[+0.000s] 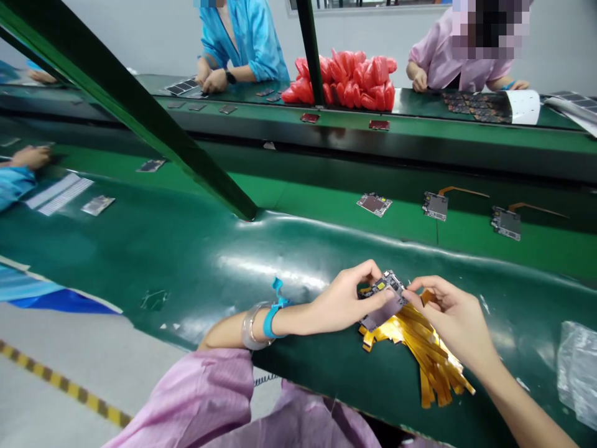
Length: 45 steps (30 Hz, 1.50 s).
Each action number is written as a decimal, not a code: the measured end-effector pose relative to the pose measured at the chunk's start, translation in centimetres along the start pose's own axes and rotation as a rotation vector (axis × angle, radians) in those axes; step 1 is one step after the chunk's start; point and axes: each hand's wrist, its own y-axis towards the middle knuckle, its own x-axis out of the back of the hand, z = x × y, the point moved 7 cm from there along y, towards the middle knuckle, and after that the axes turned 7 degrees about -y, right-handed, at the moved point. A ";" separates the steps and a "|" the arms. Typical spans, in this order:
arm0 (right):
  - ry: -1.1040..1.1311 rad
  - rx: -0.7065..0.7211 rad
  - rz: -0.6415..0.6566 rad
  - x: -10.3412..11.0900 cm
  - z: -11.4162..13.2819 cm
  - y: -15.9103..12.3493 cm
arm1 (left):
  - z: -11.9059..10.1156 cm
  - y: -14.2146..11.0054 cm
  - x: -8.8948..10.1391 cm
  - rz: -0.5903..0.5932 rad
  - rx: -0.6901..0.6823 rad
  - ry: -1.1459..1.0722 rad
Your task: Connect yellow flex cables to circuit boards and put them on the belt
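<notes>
A small circuit board with a grey metal plate is pinched between the thumb and fingers of my left hand, tilted above the table. At the board's right edge, the thumb and forefinger of my right hand close together on an orange flex cable, mostly hidden by the fingers. Beneath both hands lies a loose pile of golden flex cables on the green mat. A blue strap and a clear bangle circle my left wrist.
On the green belt beyond rest a bare board and two boards with cables attached. A slanted green post stands left. Clear plastic bags lie right. Co-workers sit across, near red bundles; another person's hand is left.
</notes>
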 end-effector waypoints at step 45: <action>0.138 -0.318 0.284 -1.9 -0.4 -4.8 | 2.1 -0.8 -2.5 0.346 0.208 -0.231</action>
